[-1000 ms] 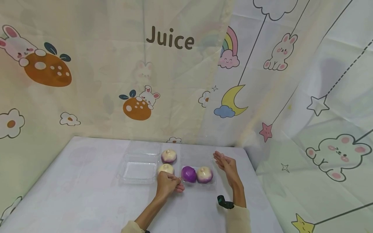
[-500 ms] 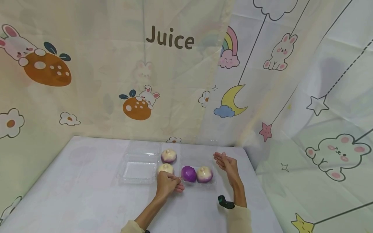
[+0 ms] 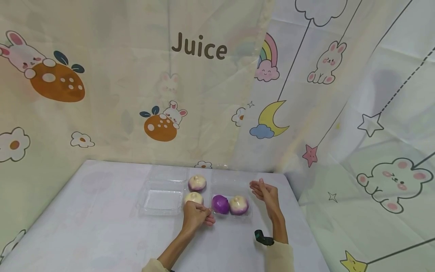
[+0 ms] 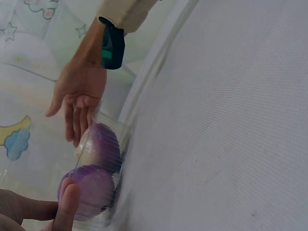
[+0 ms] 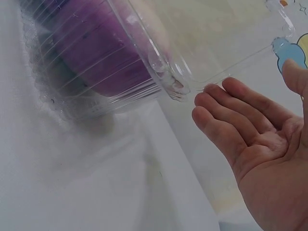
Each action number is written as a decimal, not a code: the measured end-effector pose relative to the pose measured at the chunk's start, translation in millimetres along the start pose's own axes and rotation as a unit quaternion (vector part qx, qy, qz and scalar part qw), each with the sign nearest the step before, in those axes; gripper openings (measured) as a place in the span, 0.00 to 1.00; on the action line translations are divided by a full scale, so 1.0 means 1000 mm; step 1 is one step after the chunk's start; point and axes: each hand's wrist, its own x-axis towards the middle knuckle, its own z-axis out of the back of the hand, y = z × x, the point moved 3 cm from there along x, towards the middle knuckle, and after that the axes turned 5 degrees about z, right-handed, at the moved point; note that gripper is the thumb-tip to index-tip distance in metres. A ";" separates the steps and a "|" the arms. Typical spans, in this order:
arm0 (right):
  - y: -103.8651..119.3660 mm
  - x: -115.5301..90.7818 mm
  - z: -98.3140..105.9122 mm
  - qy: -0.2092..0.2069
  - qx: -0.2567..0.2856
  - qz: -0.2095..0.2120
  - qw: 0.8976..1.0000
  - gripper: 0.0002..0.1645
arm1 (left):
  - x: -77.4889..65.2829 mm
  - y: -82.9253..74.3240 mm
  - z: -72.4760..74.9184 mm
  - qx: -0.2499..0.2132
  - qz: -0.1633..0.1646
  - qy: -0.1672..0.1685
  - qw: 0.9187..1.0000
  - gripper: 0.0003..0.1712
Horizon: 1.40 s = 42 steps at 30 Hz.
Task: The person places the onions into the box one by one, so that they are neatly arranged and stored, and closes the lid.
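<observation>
R fingers (image 5: 236, 108) near clr box (image 5: 161, 72) w/ 2 purplish onions (image 3: 220, 204)

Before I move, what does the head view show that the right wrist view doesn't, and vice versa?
Head only: the left hand, the left clear container, the rear bulb and front bulb beside it, and the "Juice" lettering.
Right wrist only: distinct side ribs on the right clear container.
Both: the right hand, that right container and its cream-topped bulb.
</observation>
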 end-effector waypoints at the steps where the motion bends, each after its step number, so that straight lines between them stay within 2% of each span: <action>1: 0.000 0.000 0.000 0.000 0.000 0.000 1.000 0.38 | 0.000 0.000 0.000 0.000 -0.001 0.000 1.000 0.07; 22: -0.001 -0.001 0.003 -0.015 -0.004 0.009 1.000 0.35 | 0.002 0.003 -0.001 -0.001 -0.001 0.002 1.000 0.07; 33: -0.001 -0.005 0.005 -0.015 -0.012 0.004 1.000 0.28 | 0.001 0.001 -0.001 -0.004 -0.002 0.004 1.000 0.07; 37: -0.002 -0.005 0.007 -0.005 -0.011 0.009 1.000 0.25 | 0.001 0.001 0.000 -0.005 0.001 0.004 1.000 0.07; 42: -0.005 -0.006 0.008 0.026 -0.025 0.014 0.999 0.25 | 0.002 0.002 0.001 -0.005 0.003 0.005 1.000 0.07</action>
